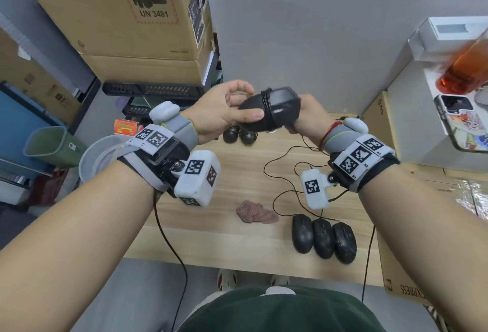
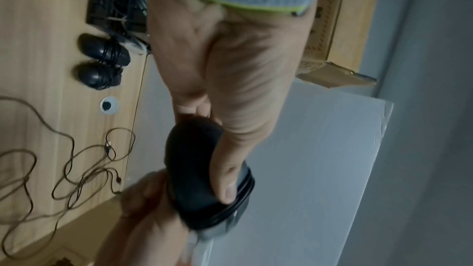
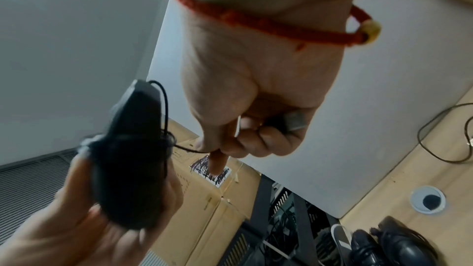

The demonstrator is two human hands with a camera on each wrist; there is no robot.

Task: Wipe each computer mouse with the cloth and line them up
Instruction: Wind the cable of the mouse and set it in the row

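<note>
Left hand (image 1: 224, 110): raised above the far part of the desk; thumb (image 2: 230, 171) laid along the upper side of a black mouse, the other fingers curled beneath its rounded end, so the hand grips the mouse body.
Held mouse (image 1: 266, 110): black, off the desk between both hands, its own cord wound in several turns around the middle; in the left wrist view the turns sit just past the thumb tip.
Right hand (image 1: 307, 118): fingers curled in toward the palm; in the right wrist view thumb and forefinger pinch a thin black cord (image 3: 189, 149) that runs straight to the turns on the mouse, while the remaining fingers fold over a grey plug-like end. Contact with the mouse body itself cannot be told.
Wrapped mice (image 1: 239, 135): two black mice, each with its cord bundled round it, lying side by side at the desk's far edge, below the raised hands.
Cloth (image 1: 256, 212): crumpled pinkish cloth lying on the desk, near the middle, apart from both hands.
Loose cords (image 1: 284, 170): thin black loops spread over the desk between the cloth and the right wrist.
Lined mice (image 1: 323, 238): three black mice in a row, touching flank to flank, on the near right part of the desk (image 1: 211, 231), just right of the cloth.
</note>
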